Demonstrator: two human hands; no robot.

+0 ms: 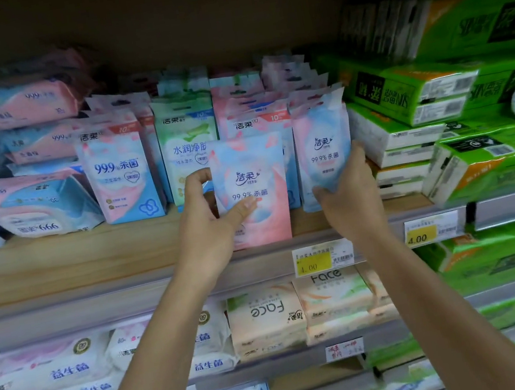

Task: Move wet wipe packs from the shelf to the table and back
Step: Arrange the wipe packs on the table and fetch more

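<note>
My left hand (210, 222) grips a pink and blue wet wipe pack (253, 175) by its left edge, thumb across the front, and holds it upright just in front of the wooden shelf (68, 259). My right hand (349, 191) holds a second, similar pack (321, 138) at its lower right, upright at the right end of the wipe rows. More wipe packs (118, 168) stand in rows behind both, partly hidden by the held packs.
Green tissue bundles (428, 95) are stacked right of the wipes, close to my right hand. Larger flat wipe packs (36, 201) pile up at the left. Yellow price tags (322, 257) sit on the shelf rail; tissue packs (267, 317) fill the shelf below.
</note>
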